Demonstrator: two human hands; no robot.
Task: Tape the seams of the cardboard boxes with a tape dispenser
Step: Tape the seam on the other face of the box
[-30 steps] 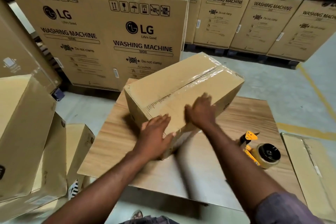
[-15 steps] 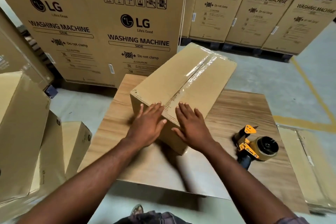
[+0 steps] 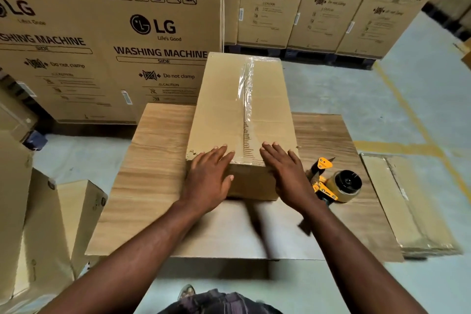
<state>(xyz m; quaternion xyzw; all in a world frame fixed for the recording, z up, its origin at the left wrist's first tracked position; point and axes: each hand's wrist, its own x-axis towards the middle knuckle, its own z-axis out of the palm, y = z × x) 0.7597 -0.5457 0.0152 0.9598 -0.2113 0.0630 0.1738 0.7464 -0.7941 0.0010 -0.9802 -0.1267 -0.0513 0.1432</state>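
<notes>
A long brown cardboard box (image 3: 221,109) lies lengthwise on the wooden table (image 3: 153,160), its top seam covered by a strip of clear tape (image 3: 246,84). My left hand (image 3: 207,181) lies flat over the box's near left corner, fingers straight. My right hand (image 3: 288,173) rests flat on the near right corner, fingers straight. A yellow and black tape dispenser (image 3: 336,183) with a brown tape roll lies on the table just right of my right hand, untouched.
Large printed washing machine cartons (image 3: 127,41) stand close behind the table and along the back. Plain cardboard boxes (image 3: 51,224) lean at the left. A stack of flattened cartons (image 3: 407,206) lies on the floor at the right. Yellow floor lines run on the right.
The box has turned from a diagonal position until it lies straight away from me. Both hands shifted apart to its near corners. The dispenser stayed put.
</notes>
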